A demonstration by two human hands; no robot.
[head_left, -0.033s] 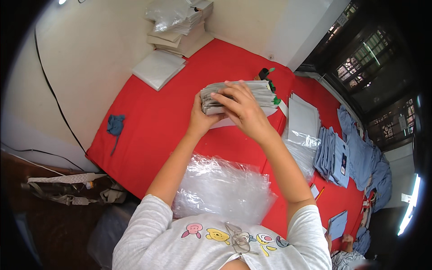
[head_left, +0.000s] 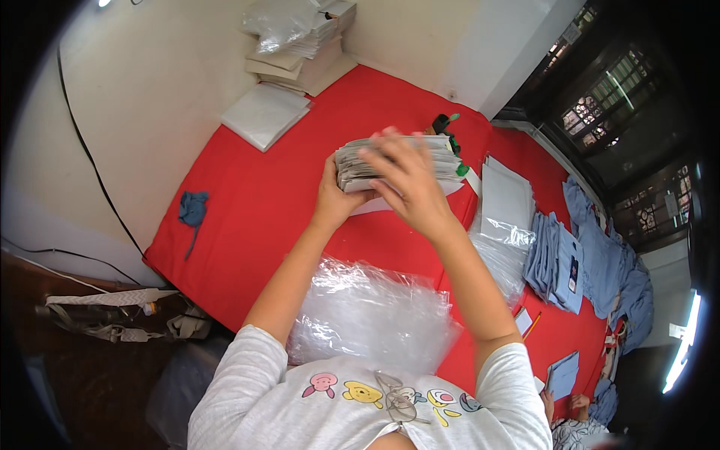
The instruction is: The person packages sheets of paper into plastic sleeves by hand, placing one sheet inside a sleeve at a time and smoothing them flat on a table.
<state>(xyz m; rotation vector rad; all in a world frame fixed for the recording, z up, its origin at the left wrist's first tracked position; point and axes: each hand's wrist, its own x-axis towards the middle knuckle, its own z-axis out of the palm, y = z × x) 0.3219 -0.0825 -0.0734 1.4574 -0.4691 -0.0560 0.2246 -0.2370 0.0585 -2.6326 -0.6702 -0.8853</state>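
Observation:
My left hand (head_left: 336, 199) is wrapped round the left end of a thick stack of grey-white papers (head_left: 442, 155), its thumb along the near side. The stack is held above the red-covered table. My right hand (head_left: 414, 189) is over the middle of the stack, fingers spread and slightly blurred by motion. Part of the stack is hidden behind that hand. At its right end are a small green thing (head_left: 462, 170) and a dark object with a green tip (head_left: 441, 122). A pile of clear plastic bags (head_left: 367, 315) lies on the table close to my body.
White packs (head_left: 264, 116) and stacked papers (head_left: 300, 64) stand at the far left. A blue cloth (head_left: 193, 208) lies on the left. At right are plastic-wrapped white sheets (head_left: 506, 195), folded blue garments (head_left: 555, 259) and a pencil (head_left: 533, 324). Another person's hands (head_left: 579, 405) hold a blue-grey item (head_left: 562, 373).
My right hand's fingers have lifted a little off the stack and blurred. My left hand and the stack stay in place. At lower right, the other person's hands have shifted slightly.

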